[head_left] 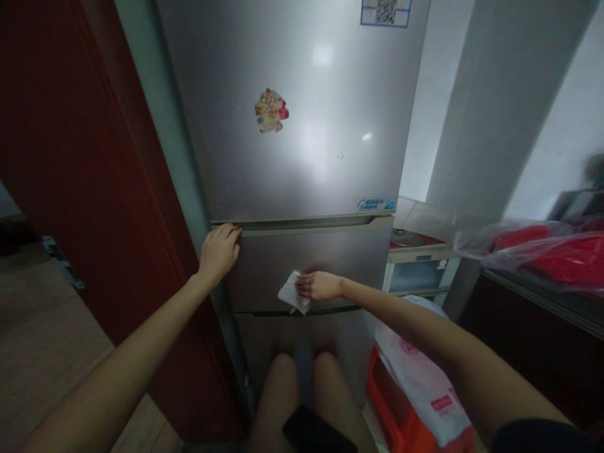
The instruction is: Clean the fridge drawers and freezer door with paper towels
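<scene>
A silver refrigerator (292, 182) with stacked doors stands right in front of me. My right hand (321, 286) is closed on a white tissue (287, 290) and presses it against the lower part of the middle door (264, 264). At that door's upper left corner is my left hand (220, 251), its fingers curled over the top edge beside the recessed handle gap (306, 223). A food-shaped sticker (270, 111) and a blue label (375, 204) are on the upper door.
A dark phone-like object (318, 431) lies on my lap. To the right are an orange crate (396, 402), a white plastic bag (425, 377), a white appliance (418, 274) and red items in clear plastic (561, 251). A brown wooden door (94, 157) stands at the left.
</scene>
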Action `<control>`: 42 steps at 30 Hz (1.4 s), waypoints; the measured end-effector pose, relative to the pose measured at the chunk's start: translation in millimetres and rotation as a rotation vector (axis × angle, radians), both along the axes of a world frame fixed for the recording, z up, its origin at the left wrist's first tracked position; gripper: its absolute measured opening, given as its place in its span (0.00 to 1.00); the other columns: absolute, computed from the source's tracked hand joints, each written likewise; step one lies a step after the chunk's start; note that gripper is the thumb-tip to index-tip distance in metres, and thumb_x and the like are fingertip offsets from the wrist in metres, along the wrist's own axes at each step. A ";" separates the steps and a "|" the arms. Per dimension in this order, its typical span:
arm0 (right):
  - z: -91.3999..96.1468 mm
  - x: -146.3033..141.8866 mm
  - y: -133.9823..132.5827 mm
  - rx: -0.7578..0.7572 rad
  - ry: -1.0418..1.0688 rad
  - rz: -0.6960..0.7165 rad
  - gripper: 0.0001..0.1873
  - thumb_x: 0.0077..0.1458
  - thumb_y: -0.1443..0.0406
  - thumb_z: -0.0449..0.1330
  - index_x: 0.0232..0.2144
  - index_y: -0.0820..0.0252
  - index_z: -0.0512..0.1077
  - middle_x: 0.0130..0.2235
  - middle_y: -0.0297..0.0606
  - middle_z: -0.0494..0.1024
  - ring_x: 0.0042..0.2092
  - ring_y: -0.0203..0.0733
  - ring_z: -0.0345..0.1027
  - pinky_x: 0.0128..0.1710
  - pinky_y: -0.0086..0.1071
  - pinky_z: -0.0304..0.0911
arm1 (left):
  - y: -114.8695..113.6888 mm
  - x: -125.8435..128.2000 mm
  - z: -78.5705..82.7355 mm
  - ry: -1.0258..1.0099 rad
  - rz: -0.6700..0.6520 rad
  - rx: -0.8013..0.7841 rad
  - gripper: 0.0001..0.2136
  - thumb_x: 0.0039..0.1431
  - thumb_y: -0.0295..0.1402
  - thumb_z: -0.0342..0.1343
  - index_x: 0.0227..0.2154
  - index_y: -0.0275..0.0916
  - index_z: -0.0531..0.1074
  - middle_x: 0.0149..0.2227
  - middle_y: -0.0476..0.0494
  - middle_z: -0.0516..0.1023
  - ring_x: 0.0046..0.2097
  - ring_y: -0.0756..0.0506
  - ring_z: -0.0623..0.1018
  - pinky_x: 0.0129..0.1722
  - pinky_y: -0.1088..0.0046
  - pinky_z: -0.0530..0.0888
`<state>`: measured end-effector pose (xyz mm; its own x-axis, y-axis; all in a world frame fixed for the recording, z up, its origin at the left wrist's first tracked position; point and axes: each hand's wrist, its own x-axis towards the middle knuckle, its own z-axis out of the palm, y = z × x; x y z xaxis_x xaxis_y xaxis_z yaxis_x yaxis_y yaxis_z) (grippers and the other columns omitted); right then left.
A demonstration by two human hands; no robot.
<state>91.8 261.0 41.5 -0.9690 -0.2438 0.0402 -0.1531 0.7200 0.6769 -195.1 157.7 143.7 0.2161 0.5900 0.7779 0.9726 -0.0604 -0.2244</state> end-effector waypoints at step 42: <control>62.9 62.6 12.2 -0.154 0.607 -0.200 0.18 0.65 0.70 0.46 0.53 0.61 0.66 0.58 0.39 0.67 0.64 0.42 0.50 0.65 0.51 0.48 | 3.0 4.3 -25.2 -0.089 -0.086 0.024 0.25 0.58 0.25 0.43 0.60 0.30 0.56 0.59 0.31 0.62 0.63 0.38 0.58 0.63 0.56 0.58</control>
<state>154.4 273.2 104.4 -0.7891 -0.0094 0.6142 0.3701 0.7907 0.4876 -190.8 160.7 118.5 0.1949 0.5534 0.8098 0.9802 -0.1401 -0.1402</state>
